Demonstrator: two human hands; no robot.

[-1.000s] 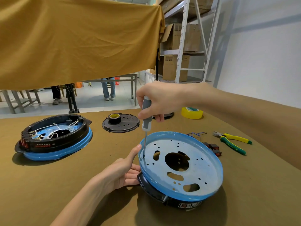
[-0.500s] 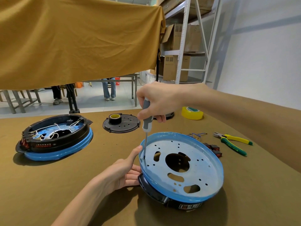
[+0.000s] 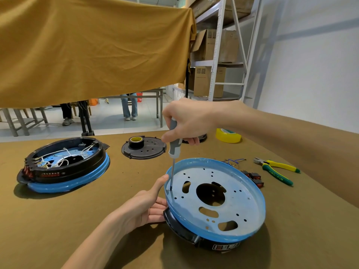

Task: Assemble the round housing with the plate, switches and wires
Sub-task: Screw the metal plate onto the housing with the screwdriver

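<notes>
Lower center, right hand [image 3: 186, 121] grips a screwdriver [image 3: 173, 152] fastening the plate [image 3: 229, 193]; left hand [image 3: 143, 208], fingers straight, steadies the housing [image 3: 186, 233]; switches [image 3: 254, 177] and wires [image 3: 233, 162] lie unfitted.

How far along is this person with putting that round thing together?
Early on, it seems. Done: the plate sits on the housing. In hand: the right hand holds a screwdriver with its tip at a hole by the plate's edge, while the left hand steadies the rim. Left: the switches and wires lie loose on the table.
</notes>
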